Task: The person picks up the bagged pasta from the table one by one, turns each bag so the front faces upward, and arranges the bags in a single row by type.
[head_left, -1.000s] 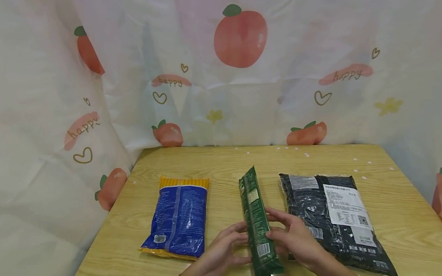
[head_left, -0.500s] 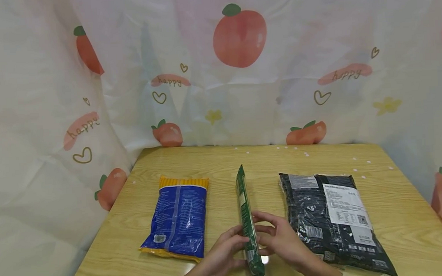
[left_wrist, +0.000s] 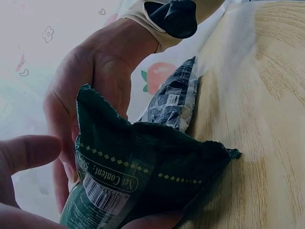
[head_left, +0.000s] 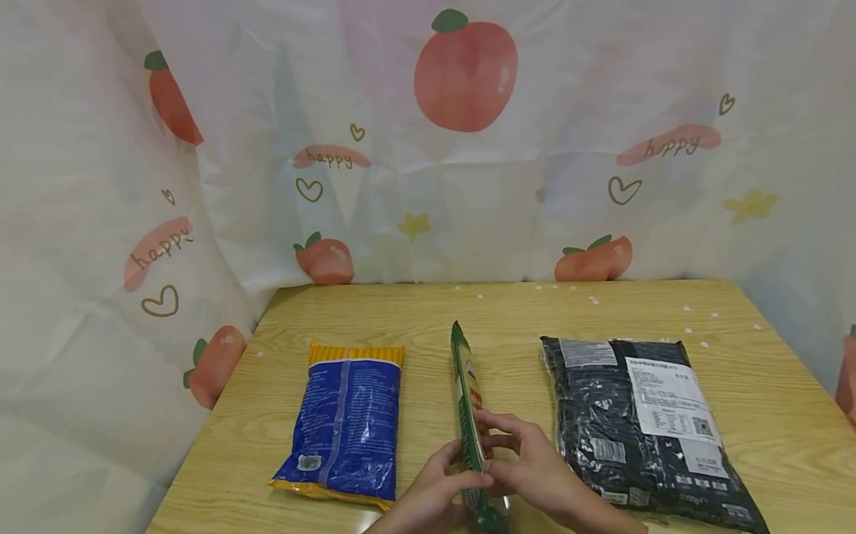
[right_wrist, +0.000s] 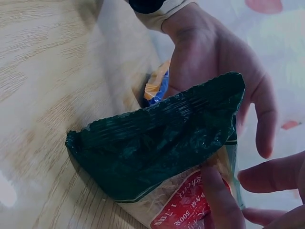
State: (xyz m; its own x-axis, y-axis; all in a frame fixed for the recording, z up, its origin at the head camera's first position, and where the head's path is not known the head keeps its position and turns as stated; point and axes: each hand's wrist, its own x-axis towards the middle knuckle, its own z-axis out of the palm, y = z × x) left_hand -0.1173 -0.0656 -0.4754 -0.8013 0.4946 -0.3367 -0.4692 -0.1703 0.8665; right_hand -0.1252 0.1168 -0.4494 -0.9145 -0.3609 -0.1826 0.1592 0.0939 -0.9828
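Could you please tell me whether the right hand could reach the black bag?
Probably yes: the black bag lies beside the right hand with nothing visible between them, though that hand may first have to release the green bag.

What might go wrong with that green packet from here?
Judging by the pictures, two things might. The green packet is held on edge between the left hand and the right hand, so it could tip over if they let go. The left hand is also close to the blue packet, so a sideways move might nudge it.
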